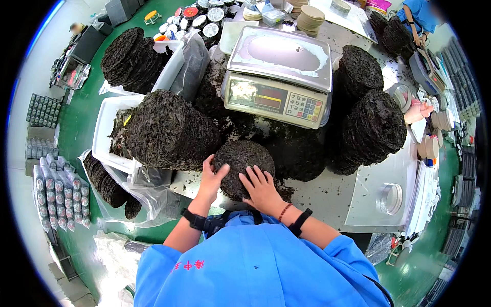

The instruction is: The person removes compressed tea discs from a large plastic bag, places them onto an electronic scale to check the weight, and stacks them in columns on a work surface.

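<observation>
A round, dark cake of dried seaweed [240,159] lies at the table's near edge, right in front of me. My left hand [209,180] touches its left rim, thumb and fingers apart. Spread out flat, the fingers of my right hand [262,192] rest on the cake's near right part. Just beyond stands a pale digital scale [276,97] with a bare metal pan [281,51]. A tall, leaning stack of seaweed cakes [169,130] is on the left, and two more stacks, a near one [376,128] and a far one [360,71], stand right of the scale.
Left of the table, white tubs [105,135] hold seaweed stacks, with clear plastic bags [148,197] draped around. A metal ring [391,198] lies on a sheet at the right. Loose seaweed crumbs [238,125] cover the tabletop. Another person in blue [420,18] works at the far right.
</observation>
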`<state>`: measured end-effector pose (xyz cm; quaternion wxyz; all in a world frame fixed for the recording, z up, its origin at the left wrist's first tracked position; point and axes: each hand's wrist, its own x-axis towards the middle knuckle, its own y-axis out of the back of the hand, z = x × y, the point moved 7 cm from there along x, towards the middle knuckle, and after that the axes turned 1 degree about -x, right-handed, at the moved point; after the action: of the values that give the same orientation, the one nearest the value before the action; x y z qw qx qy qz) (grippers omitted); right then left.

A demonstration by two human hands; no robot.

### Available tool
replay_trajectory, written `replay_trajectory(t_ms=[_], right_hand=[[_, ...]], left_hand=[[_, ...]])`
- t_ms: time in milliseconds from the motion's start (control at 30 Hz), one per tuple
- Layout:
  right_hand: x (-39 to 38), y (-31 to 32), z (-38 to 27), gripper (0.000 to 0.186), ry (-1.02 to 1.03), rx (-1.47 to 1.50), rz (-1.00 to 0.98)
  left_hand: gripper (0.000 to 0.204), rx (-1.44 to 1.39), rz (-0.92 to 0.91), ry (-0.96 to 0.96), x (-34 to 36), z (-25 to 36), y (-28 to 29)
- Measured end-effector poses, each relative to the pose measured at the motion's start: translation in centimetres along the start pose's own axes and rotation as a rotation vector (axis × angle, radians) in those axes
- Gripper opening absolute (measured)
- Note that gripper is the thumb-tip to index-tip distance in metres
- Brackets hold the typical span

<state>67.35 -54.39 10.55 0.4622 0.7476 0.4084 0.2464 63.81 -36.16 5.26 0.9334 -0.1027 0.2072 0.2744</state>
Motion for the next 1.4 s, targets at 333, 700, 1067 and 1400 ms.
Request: replay_trajectory(t_ms=[333,700,1067,1400], right_hand=[[-2.0,11.1,12.1,0.032,-0.512,1.044,0.630],[-4.8,11.4,14.3,0.031,-0.560,1.249,0.751],[-5.4,10.9,14.7,0.034,-0.556,1.275,0.772],[-5.6,10.5,15.5,0.038,-0.613,1.269,0.738]], left_hand=[[0.085,1.455,-0.622,-0.685,-5.6,1.6,-5.4],[0.066,1.724,-0.716,-0.789,-5.7,-0.3,-6.0],[0.059,1.624,-0.675,-0.891,-5.4,-0.3,-5.5],[0.028,1.212,-0.705,-0.700,-3.3,1.9,-5.0]])
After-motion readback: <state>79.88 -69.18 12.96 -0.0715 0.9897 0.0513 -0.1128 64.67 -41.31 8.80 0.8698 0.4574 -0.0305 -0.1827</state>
